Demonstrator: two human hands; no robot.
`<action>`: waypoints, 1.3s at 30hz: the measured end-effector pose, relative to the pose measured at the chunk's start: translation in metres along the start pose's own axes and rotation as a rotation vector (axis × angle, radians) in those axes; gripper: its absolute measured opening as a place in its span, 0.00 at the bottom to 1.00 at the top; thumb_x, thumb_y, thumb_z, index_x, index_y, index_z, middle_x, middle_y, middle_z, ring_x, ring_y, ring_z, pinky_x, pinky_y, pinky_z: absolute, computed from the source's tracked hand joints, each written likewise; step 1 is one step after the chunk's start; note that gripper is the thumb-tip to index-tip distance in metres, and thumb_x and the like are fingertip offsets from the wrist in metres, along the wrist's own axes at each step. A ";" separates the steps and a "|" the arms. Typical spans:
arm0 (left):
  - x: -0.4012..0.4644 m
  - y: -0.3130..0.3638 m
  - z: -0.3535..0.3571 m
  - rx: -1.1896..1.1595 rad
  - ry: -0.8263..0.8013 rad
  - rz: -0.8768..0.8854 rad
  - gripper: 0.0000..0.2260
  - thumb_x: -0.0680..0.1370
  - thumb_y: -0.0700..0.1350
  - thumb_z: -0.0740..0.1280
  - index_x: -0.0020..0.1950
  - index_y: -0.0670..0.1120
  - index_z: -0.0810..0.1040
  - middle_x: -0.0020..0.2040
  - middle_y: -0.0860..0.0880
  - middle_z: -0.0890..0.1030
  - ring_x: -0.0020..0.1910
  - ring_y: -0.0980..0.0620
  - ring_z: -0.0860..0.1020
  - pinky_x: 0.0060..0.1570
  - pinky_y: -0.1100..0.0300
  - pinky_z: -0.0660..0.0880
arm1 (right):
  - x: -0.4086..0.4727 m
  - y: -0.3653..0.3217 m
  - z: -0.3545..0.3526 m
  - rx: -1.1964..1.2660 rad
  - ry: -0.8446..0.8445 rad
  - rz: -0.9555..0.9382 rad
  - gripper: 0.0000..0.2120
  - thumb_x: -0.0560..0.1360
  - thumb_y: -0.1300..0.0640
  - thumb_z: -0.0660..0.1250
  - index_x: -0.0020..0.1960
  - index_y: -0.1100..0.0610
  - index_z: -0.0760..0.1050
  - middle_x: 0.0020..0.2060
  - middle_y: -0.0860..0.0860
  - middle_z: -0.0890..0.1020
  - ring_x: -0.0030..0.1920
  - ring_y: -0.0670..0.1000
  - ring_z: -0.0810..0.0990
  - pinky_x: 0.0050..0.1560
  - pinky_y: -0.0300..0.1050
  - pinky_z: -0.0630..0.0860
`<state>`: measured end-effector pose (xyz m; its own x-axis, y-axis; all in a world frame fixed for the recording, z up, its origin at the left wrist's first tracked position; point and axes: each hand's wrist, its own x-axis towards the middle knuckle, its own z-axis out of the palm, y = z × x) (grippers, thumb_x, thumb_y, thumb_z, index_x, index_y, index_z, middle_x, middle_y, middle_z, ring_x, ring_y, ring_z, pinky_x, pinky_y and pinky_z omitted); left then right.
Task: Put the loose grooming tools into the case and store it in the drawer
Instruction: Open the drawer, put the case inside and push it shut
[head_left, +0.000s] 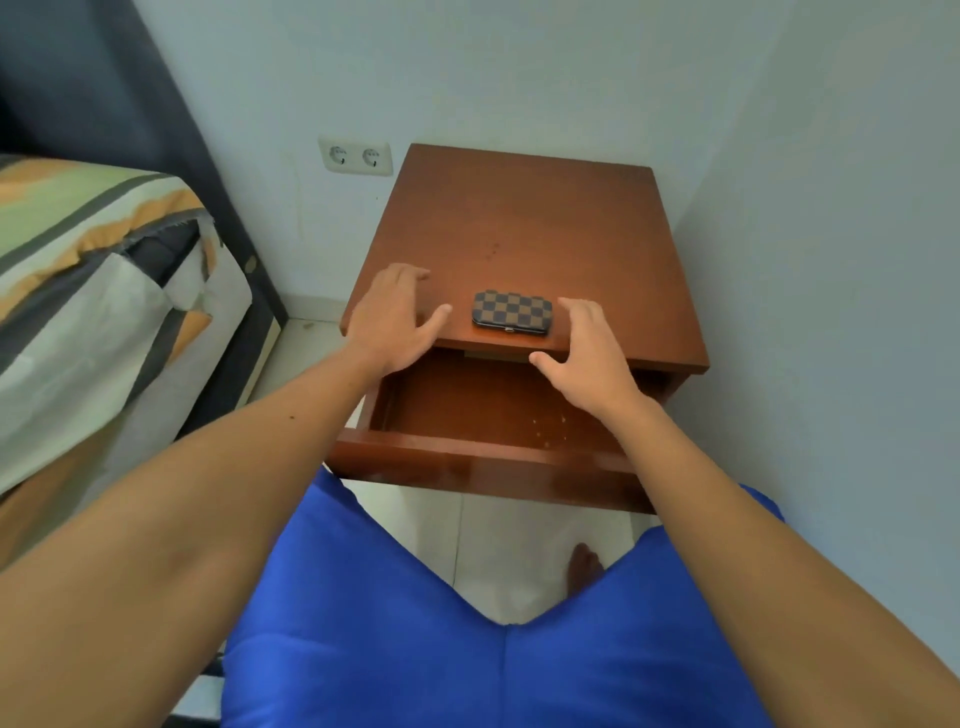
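Observation:
A closed brown checkered case lies flat near the front edge of the wooden nightstand top. My left hand hovers just left of the case, fingers spread, holding nothing. My right hand is just right of the case with fingers apart, its thumb over the front edge. Neither hand touches the case. Below them the drawer is pulled out and its inside looks bare. No loose grooming tools are visible.
A bed with a striped cover stands to the left, with a narrow gap to the nightstand. A double wall socket is behind it. A wall runs close along the right side. My blue shorts and a foot are below.

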<state>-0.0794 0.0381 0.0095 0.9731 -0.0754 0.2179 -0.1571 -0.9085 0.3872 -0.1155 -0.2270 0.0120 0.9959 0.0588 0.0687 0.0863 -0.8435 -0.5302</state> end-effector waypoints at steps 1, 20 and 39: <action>0.010 0.003 0.004 0.005 -0.024 0.014 0.27 0.83 0.61 0.65 0.77 0.47 0.71 0.76 0.46 0.73 0.75 0.46 0.71 0.71 0.48 0.73 | 0.012 -0.007 0.002 -0.015 -0.024 -0.032 0.37 0.79 0.49 0.74 0.82 0.55 0.61 0.79 0.53 0.65 0.77 0.54 0.68 0.76 0.51 0.69; 0.065 -0.009 0.053 0.210 -0.275 0.117 0.34 0.87 0.62 0.44 0.87 0.44 0.49 0.88 0.45 0.50 0.87 0.47 0.47 0.85 0.49 0.44 | 0.018 0.001 -0.012 -0.139 -0.344 -0.297 0.35 0.77 0.46 0.75 0.79 0.54 0.66 0.69 0.47 0.72 0.68 0.49 0.69 0.69 0.45 0.71; 0.064 -0.006 0.052 0.211 -0.266 0.087 0.33 0.86 0.64 0.45 0.88 0.47 0.49 0.88 0.48 0.50 0.87 0.49 0.47 0.85 0.50 0.44 | 0.035 0.052 0.102 -0.330 -0.730 -0.095 0.44 0.66 0.44 0.83 0.76 0.52 0.68 0.80 0.55 0.65 0.79 0.60 0.64 0.78 0.56 0.66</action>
<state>-0.0069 0.0175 -0.0258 0.9719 -0.2354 -0.0101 -0.2299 -0.9569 0.1773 -0.0731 -0.2141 -0.0990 0.7610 0.3757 -0.5289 0.2726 -0.9250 -0.2648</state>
